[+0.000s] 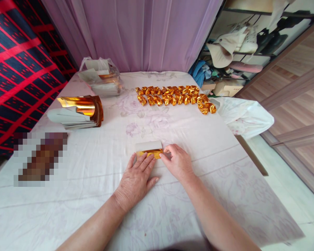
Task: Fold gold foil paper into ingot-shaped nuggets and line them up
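Note:
A small sheet of gold foil paper [149,149], white on its back, lies partly folded on the white floral tablecloth [99,167] just in front of me. My left hand [137,179] rests flat with its fingers pressing on the near gold edge of the sheet. At the sheet's right end, my right hand [178,161] pinches the fold with thumb and fingers. Two rows of folded gold paper pieces [174,96] lie further back on the table.
A curled stack of gold foil sheets [78,111] sits at the left. Behind it stands a clear plastic bag of more sheets [101,76]. A white plastic bag [244,116] hangs at the table's right edge. A purple curtain and cluttered shelves stand behind.

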### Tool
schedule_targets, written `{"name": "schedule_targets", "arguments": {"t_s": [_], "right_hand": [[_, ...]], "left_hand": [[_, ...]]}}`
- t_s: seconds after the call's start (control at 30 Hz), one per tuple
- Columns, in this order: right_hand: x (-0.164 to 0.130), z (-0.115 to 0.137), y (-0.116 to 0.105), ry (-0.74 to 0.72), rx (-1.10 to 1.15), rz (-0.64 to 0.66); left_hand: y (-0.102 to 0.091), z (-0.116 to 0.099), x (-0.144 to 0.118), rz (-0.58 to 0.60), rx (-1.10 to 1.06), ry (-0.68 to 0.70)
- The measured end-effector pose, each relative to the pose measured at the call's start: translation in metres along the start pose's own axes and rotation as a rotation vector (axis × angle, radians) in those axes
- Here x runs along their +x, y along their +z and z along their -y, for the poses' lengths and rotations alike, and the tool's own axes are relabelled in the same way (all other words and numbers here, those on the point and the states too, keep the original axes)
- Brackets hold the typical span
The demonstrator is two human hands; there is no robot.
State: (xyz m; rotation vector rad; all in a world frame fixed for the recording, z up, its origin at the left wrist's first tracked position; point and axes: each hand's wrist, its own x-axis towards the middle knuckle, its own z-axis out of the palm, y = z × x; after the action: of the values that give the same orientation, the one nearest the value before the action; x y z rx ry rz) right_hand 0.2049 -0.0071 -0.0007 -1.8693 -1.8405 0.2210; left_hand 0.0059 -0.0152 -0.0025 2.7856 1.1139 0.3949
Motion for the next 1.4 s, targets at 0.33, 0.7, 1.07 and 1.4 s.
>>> {"name": "schedule_targets", "arguments": {"t_s": [0.33,0.7,1.07,1.4], "right_hand": [[0.000,0.004,-0.006,-0.087,-0.059,0.055],[0.003,0.004,-0.006,-0.035,-0.009,0.098],[0.008,-0.010,-0.012,-0.016,0.185,0.216],[0.005,-0.001,-0.009,-0.052,0.041,0.152]], "left_hand": [[-0.002,-0.002,0.001,-0.009,-0.018,-0.009],[-0.001,-0.002,0.002,-0.005,-0.018,-0.016],[-0.001,-0.001,0.001,-0.003,-0.007,-0.008],[-0.003,-0.002,0.002,-0.014,0.038,0.000]]}}
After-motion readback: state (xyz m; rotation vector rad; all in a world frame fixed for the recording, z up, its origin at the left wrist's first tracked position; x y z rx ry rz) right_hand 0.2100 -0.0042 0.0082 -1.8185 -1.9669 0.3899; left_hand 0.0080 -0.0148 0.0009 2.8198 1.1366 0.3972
